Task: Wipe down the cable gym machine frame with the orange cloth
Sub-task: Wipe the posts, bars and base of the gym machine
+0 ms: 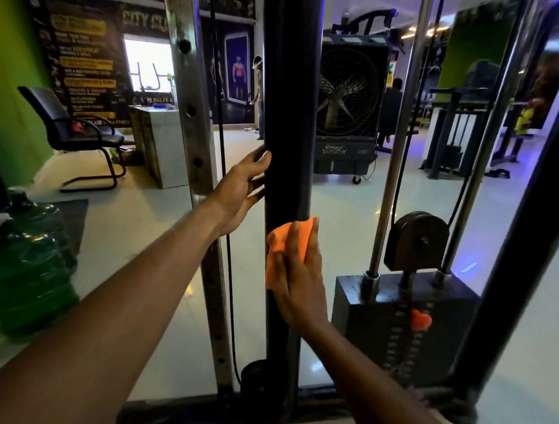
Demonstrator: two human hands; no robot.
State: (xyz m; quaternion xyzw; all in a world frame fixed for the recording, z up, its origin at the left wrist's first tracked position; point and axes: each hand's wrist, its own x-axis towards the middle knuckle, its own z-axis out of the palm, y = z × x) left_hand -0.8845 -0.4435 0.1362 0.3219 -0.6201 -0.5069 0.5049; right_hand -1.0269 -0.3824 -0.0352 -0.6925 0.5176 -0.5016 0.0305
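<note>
We steadied ourselves with the left hand (243, 188), its fingers loosely straight against the side of the black upright post (288, 111) of the machine frame, likely so the wiping hand could bear on it without our leaning. The right hand (295, 281) pressed the orange cloth (280, 245) flat onto the post's front with extended fingers. The cloth lay under that palm, just below the left hand and beside the weight stack (404, 310).

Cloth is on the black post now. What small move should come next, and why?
Probably slide the right hand with the orange cloth down the black post. The cloth is pressed flat mid-post, the left hand steadies the post above, and the stretch below to the base looks unwiped.
</note>
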